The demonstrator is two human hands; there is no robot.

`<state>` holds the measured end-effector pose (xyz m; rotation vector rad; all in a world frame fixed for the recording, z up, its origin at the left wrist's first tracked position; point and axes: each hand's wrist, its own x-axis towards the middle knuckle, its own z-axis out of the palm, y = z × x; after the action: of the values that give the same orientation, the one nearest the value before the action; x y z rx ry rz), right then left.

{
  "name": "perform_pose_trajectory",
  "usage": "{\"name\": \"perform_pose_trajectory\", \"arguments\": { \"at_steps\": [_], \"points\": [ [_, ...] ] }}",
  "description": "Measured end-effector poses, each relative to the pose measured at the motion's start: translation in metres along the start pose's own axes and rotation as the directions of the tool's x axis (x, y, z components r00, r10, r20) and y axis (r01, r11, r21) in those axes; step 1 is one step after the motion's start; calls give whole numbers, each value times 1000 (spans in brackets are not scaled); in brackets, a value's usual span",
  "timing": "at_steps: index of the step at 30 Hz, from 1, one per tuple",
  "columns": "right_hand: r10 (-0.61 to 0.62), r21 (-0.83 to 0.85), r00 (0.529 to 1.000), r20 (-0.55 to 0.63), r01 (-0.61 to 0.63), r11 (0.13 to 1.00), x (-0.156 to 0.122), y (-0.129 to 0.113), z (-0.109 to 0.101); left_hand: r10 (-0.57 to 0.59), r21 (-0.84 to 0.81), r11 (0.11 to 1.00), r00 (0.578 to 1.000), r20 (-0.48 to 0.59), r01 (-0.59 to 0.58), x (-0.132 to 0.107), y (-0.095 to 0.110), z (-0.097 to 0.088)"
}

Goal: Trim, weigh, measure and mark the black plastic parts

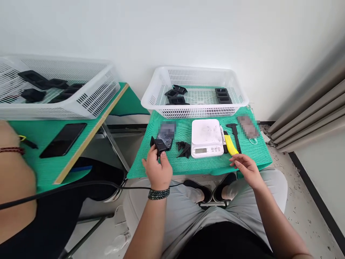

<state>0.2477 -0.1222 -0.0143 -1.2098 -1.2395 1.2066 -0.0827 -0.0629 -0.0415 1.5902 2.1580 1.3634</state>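
Note:
My left hand [157, 168] is closed on a small black plastic part [159, 145], held just above the green mat [188, 163] at its near left. My right hand [245, 168] hovers open over the mat's near right edge, fingers loosely apart, holding nothing; its fingertips are close to a yellow utility knife [230, 145]. Between the hands sit another black plastic piece [184, 149] and a white digital scale [206, 138]. A marker [223, 138] and a black caliper [235, 136] lie right of the scale.
A white basket [194, 108] with several black parts stands behind the scale. Two blurred flat items lie on the mat. On the left, another person's arm [13, 180], a green table [48, 144] with a black phone [63, 139] and a second white basket [88, 97].

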Motion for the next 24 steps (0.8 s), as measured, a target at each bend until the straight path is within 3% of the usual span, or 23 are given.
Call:
{"name": "perform_pose_trajectory", "arguments": {
  "at_steps": [6, 12, 17, 21, 24],
  "points": [
    [-1, 6, 1000, -20, 1, 1000, 2, -4, -4, 86, 16, 996, 996, 1, -86, 24, 4, 6],
    [-14, 0, 997, -74, 14, 1000, -2, -8, -7, 88, 8, 996, 996, -29, -88, 33, 1, 17],
    [-22, -24, 995, -99, 20, 1000, -7, -16, -11, 160, -214, 964, 987, -7, -158, 63, -2, 33],
    [23, -72, 995, -101, -31, 997, -39, -13, -25, 197, -351, 898, 955, -224, -267, 77, 7, 31],
    [232, -147, 972, -29, -234, 961, -84, -1, -43, 223, -306, 903, 938, -266, -301, 60, 7, 18]
  ]
}}
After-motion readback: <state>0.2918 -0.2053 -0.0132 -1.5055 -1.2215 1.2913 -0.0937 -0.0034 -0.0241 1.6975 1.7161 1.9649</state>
